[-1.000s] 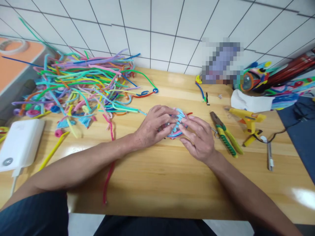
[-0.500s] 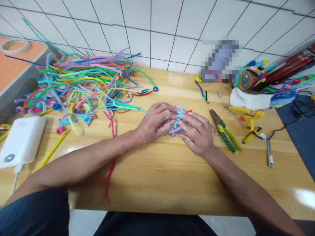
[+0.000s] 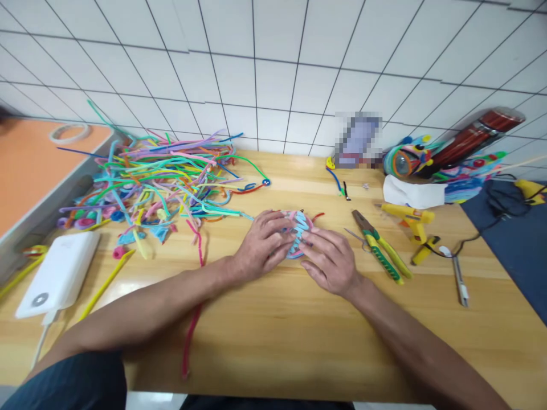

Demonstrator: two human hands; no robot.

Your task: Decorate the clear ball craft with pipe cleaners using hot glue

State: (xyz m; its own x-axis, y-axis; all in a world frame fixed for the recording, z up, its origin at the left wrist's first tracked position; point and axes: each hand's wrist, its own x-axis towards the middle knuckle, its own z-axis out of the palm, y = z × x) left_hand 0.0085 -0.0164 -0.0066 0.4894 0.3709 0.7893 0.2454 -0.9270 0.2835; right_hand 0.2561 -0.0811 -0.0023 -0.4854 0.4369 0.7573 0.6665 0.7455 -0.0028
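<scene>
Shaping, it seems: the left hand (image 3: 265,244) and right hand (image 3: 331,259), fingers bent, hold a round, fuzzy blue-and-pink wire piece (image 3: 301,222). Next likely needs gentle pressing.

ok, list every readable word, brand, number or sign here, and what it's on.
No text can be read.
White rectangular plastic device with a cable: round grey mark, too blurred to read.
Yellow plastic glue gun: small dark marking, too small to read.
Pixelated purple-grey thing by the tiled wall: masked, nothing readable.
Light-blue and pink fuzzy-wire piece: no legible lettering.
</scene>
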